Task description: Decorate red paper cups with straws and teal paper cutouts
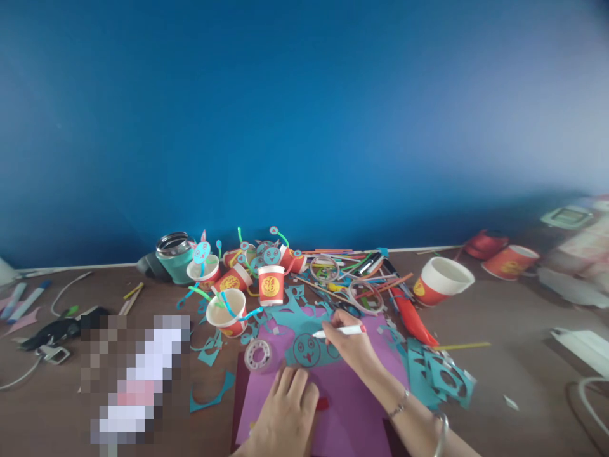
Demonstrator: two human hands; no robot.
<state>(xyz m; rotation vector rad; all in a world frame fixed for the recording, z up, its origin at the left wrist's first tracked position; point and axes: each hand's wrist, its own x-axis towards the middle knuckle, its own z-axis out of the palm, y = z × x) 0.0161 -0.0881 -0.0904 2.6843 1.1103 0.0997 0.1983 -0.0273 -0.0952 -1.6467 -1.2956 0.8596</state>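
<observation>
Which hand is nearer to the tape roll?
Left. The left hand lies just in front and right of the tape roll; the right hand, holding a marker, is farther off to its right.

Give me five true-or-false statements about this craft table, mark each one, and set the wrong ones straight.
1. The right hand holds a white marker. True.
2. The left hand is raised clear of the purple sheet. False: the left hand rests on the purple sheet.
3. A round face is drawn on the blue paper. True.
4. The tape roll lies to the right of that face. False: the tape roll lies to its left.
5. The wall behind is blue. True.
</observation>
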